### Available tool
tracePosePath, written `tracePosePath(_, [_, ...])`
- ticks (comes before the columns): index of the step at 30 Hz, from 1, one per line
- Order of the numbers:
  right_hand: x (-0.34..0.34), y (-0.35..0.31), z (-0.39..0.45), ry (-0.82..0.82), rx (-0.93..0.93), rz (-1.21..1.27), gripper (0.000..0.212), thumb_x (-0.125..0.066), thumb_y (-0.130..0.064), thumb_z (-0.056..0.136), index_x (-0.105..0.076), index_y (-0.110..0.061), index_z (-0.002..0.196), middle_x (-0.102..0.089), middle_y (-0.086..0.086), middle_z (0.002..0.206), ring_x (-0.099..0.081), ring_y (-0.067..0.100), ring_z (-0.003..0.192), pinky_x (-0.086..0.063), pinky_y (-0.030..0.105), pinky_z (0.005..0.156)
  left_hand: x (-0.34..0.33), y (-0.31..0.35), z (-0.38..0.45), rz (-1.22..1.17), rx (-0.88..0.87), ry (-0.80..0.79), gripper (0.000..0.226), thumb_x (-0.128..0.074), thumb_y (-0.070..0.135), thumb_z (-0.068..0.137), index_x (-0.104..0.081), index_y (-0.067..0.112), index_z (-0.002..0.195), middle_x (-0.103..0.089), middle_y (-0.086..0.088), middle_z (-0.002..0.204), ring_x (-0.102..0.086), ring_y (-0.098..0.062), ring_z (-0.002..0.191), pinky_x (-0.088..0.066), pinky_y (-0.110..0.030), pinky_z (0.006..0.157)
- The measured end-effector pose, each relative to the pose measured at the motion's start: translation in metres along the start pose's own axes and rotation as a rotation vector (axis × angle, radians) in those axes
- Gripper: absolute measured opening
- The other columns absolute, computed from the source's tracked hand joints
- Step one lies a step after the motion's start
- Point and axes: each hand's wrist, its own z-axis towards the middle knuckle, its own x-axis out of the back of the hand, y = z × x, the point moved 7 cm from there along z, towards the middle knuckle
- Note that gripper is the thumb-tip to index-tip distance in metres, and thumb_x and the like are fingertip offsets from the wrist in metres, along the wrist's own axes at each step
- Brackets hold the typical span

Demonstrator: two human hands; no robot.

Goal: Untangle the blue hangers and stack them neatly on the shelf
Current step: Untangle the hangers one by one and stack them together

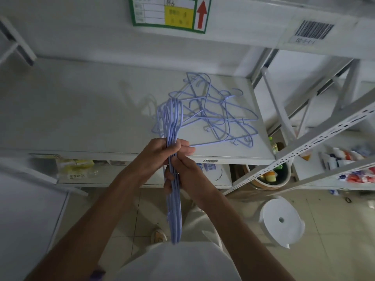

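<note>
Blue wire hangers fill the middle of the frame in two groups. A gathered bundle of hangers point(173, 175) stands edge-on at centre, its hooks aligned at the top and its lower ends reaching down toward the bottom of the frame. The left hand point(160, 153) wraps its fingers round the bundle just below the hooks, and the right hand point(182, 175) grips the same bundle directly beneath it. Right of centre, a tangled pile of hangers point(219, 116) lies interlocked on the white shelf point(81, 110), near its front right corner. By my reading the job is partway through: several hangers are freed and squared together, but the pile is not yet sorted and no neat stack sits on the shelf.
</note>
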Motion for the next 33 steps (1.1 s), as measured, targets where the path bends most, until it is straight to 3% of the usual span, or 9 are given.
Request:
tracePosePath(6, [0.002,0.001,0.003,-0.02,0.0,-0.01,0.022,-0.047,-0.022,0.11,-0.059,-0.005,0.106,-0.067,0.015,0.082,-0.067,0.029,0.07,-0.061,0.042,0.076,-0.001,0.006,0.005,-0.082,-0.044,0.029,0.032,-0.046,0.017,0.108,-0.061,-0.003,0.128,-0.073,-0.018,0.122,-0.068,-0.03,0.12,-0.052,-0.038,0.106])
tracePosePath(11, [0.007,-0.002,0.004,-0.056,-0.02,-0.057,0.028,-0.044,-0.016,0.11,-0.063,0.004,0.111,-0.068,0.024,0.091,-0.07,0.018,0.069,-0.062,0.027,0.073,-0.003,0.017,0.014,-0.138,-0.058,-0.011,0.032,-0.045,0.014,0.108,-0.061,-0.002,0.132,-0.071,-0.018,0.125,-0.068,-0.032,0.12,-0.056,-0.032,0.098])
tracePosePath(14, [0.016,-0.005,0.007,-0.073,-0.03,-0.09,0.038,-0.043,-0.018,0.11,-0.06,0.015,0.122,-0.068,0.036,0.107,-0.071,0.032,0.083,-0.061,0.034,0.086,0.0,0.02,0.024,-0.161,-0.058,-0.018,0.032,-0.046,0.015,0.107,-0.061,-0.001,0.131,-0.071,-0.019,0.126,-0.069,-0.035,0.118,-0.058,-0.035,0.095])
tracePosePath(18, [0.053,-0.015,0.018,-0.034,-0.077,-0.085,0.045,-0.046,-0.026,0.11,-0.06,0.012,0.128,-0.067,0.036,0.12,-0.066,0.05,0.113,-0.054,0.05,0.099,0.005,0.017,0.034,-0.219,-0.064,-0.02,0.034,-0.051,0.016,0.103,-0.062,-0.001,0.13,-0.07,-0.021,0.127,-0.069,-0.038,0.117,-0.059,-0.035,0.092])
tracePosePath(21, [0.105,-0.031,0.035,0.062,-0.078,-0.108,0.038,-0.046,-0.019,0.109,-0.059,0.011,0.128,-0.068,0.032,0.122,-0.069,0.041,0.104,-0.058,0.034,0.084,0.005,0.013,0.042,-0.225,-0.074,-0.025,0.034,-0.052,0.013,0.101,-0.063,-0.001,0.13,-0.069,-0.023,0.127,-0.069,-0.04,0.116,-0.058,-0.037,0.094])
tracePosePath(24, [0.155,-0.042,0.057,0.152,-0.079,-0.155,0.032,-0.05,-0.024,0.108,-0.065,0.0,0.123,-0.076,0.019,0.114,-0.075,0.034,0.099,-0.059,0.034,0.081,0.011,0.008,0.05,-0.238,-0.061,0.017,0.036,-0.051,0.013,0.1,-0.061,-0.003,0.13,-0.07,-0.023,0.126,-0.068,-0.04,0.116,-0.059,-0.038,0.092])
tracePosePath(29, [0.237,-0.059,0.116,0.559,-0.044,-0.323,0.009,-0.06,-0.016,0.1,-0.067,-0.016,0.094,-0.071,0.012,0.079,-0.065,0.015,0.044,-0.047,0.02,0.042,0.016,0.002,0.058,-0.246,-0.022,0.054,0.037,-0.05,0.015,0.098,-0.061,-0.002,0.13,-0.07,-0.022,0.126,-0.068,-0.038,0.117,-0.059,-0.039,0.092])
tracePosePath(31, [0.258,-0.067,0.141,0.698,-0.017,-0.513,0.017,-0.062,-0.026,0.097,-0.061,-0.017,0.112,-0.074,0.011,0.086,-0.071,0.021,0.053,-0.057,0.029,0.052,0.016,0.001,0.059,-0.24,-0.007,0.065,0.036,-0.051,0.015,0.098,-0.062,-0.001,0.129,-0.071,-0.021,0.125,-0.07,-0.038,0.115,-0.06,-0.039,0.091])
tracePosePath(33, [0.269,-0.072,0.164,0.738,-0.06,-0.87,0.038,-0.06,-0.04,0.094,-0.054,-0.019,0.125,-0.073,0.012,0.105,-0.074,0.032,0.088,-0.056,0.036,0.079,0.017,0.0,0.06,-0.241,0.003,0.078,0.036,-0.05,0.013,0.097,-0.061,-0.002,0.128,-0.071,-0.022,0.124,-0.071,-0.038,0.113,-0.06,-0.038,0.089])
